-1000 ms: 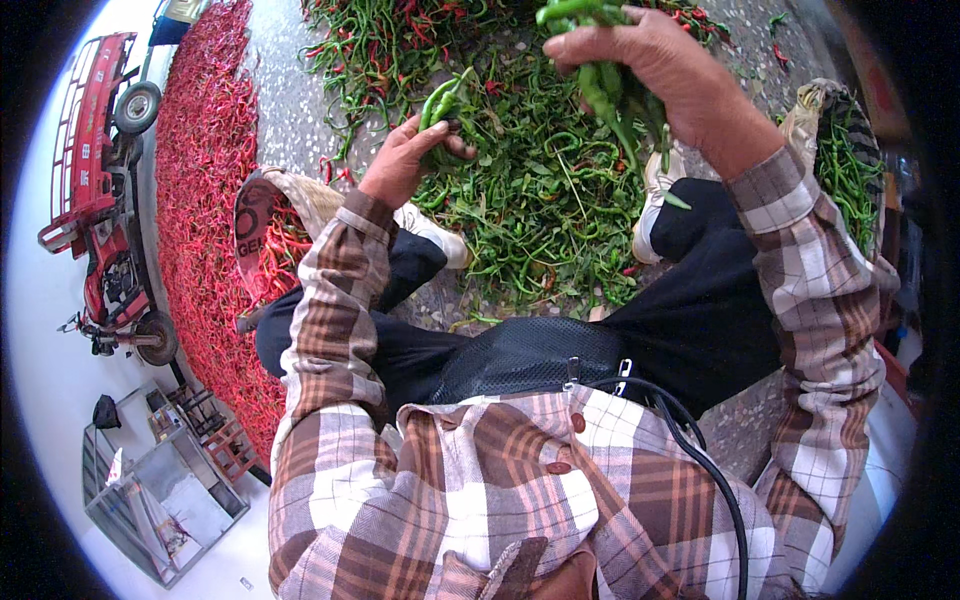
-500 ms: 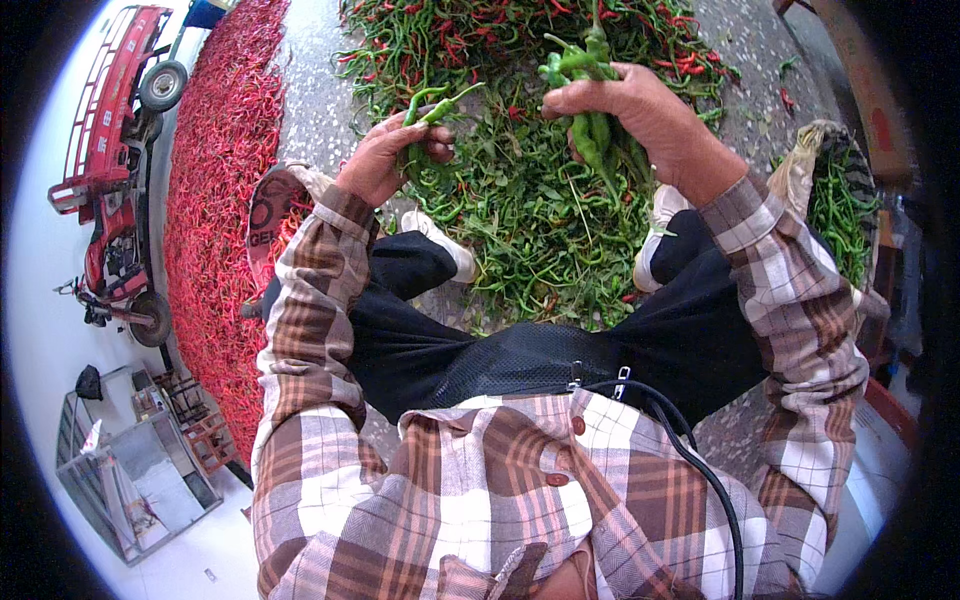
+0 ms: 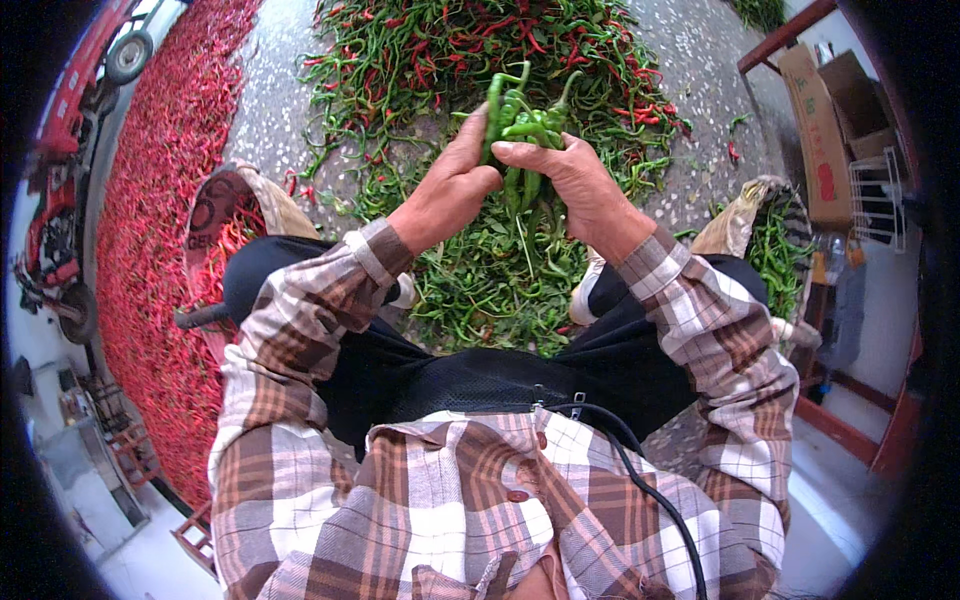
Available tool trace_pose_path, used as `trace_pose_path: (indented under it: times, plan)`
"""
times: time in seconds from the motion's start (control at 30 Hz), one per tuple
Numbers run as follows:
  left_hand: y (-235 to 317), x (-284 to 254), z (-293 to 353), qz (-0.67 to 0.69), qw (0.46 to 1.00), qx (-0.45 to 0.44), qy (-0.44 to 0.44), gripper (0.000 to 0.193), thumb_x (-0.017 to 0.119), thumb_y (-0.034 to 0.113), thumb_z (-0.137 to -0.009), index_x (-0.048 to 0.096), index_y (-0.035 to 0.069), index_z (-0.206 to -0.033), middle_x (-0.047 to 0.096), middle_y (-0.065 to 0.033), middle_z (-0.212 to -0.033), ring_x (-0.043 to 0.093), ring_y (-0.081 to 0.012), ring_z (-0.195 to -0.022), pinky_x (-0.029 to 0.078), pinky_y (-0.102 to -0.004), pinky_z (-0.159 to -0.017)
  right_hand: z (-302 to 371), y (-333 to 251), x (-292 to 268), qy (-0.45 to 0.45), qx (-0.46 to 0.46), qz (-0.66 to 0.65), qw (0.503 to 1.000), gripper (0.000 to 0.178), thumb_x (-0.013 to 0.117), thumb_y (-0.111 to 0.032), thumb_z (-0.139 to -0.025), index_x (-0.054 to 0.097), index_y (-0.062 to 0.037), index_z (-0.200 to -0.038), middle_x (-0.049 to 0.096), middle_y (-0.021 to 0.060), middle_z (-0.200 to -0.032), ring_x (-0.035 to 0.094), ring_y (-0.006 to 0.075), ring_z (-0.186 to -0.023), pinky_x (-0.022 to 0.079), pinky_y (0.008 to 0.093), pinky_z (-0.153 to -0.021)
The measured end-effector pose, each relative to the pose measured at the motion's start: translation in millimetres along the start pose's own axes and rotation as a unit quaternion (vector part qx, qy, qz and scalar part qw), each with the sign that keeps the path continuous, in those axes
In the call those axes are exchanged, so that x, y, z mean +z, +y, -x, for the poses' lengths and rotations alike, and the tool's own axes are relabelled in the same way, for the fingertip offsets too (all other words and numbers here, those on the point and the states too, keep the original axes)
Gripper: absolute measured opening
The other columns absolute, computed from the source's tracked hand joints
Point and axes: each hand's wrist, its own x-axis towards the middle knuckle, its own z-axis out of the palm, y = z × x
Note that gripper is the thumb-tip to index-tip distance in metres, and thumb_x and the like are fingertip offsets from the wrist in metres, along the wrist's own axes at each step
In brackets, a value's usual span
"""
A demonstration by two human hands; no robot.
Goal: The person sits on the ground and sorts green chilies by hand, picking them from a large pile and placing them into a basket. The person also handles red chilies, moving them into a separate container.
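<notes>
Above the pile between my feet, my two hands meet. Closed around green chili peppers [image 3: 492,124], my left hand [image 3: 448,192] presses up against the other one. A bunch of green chili peppers [image 3: 540,122], stems up, is gripped in my right hand [image 3: 590,188], its thumb lying across them; some hang down below the fingers. Right under both hands spreads a heap of green peppers with leaves [image 3: 490,290]. Farther off lies a larger heap of mixed red and green peppers [image 3: 450,50].
An open sack [image 3: 212,215] with red peppers stands by my left knee, another sack [image 3: 732,222] with green peppers by my right. A long bed of red peppers [image 3: 150,250] covers the left floor. At the right are a cardboard box [image 3: 815,140] and a red metal frame [image 3: 850,425].
My left hand has moved right and my right hand slightly left and down, so the two now meet with their peppers together. The whole view has shifted toward the right.
</notes>
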Motion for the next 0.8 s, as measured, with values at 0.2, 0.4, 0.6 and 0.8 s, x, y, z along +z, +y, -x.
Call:
trace_pose_path:
  times: [0.2,0.4,0.6,0.8]
  plan:
    - [-1.5,-0.7,-0.9,-0.25,0.962,0.108,-0.007,0.089,0.053,0.003,-0.067,0.008,-0.003,-0.143,0.045,-0.0275,-0.122,0.045,-0.0426,-0.113,0.033,-0.0434,-0.102,-5.1,-5.2,4.9,0.018,-0.009,0.032,0.999,0.027,0.074,-0.012,-0.076,0.062,-0.0063,-0.1,0.064,0.0006,-0.089,0.062,0.0122,-0.076,0.052,0.0291,-0.07]
    - [19.3,-13.9,4.2,-0.069,0.992,0.1,-0.031,0.081,0.052,0.0,-0.07,0.017,-0.004,-0.144,0.034,-0.016,-0.142,0.031,-0.0232,-0.134,0.022,-0.0344,-0.112,-9.9,-11.7,5.7,0.027,-0.035,0.065,0.997,0.027,0.073,-0.012,-0.074,0.063,-0.0059,-0.098,0.065,0.0011,-0.084,0.063,0.0126,-0.071,0.052,0.0277,-0.066]
    - [32.6,-37.8,4.9,-0.06,0.986,0.061,0.146,0.042,0.055,0.002,-0.084,0.048,-0.002,-0.125,0.06,-0.0124,-0.113,0.058,-0.0179,-0.103,0.047,-0.0295,-0.09,-10.8,-28.0,-1.0,0.043,-0.012,0.021,0.999,0.026,0.066,-0.018,-0.079,0.064,0.0004,-0.097,0.066,0.0068,-0.084,0.065,0.0153,-0.068,0.055,0.0293,-0.062]
    - [23.8,-41.1,9.0,0.076,0.991,-0.103,0.023,0.044,0.059,0.024,-0.091,0.048,-0.001,-0.125,0.061,-0.0067,-0.098,0.058,-0.0097,-0.082,0.049,-0.0238,-0.064,-0.6,-33.9,-2.1,-0.027,-0.036,0.018,0.999,0.026,0.062,-0.018,-0.082,0.063,0.001,-0.1,0.066,0.0083,-0.086,0.064,0.0167,-0.071,0.055,0.0307,-0.065]
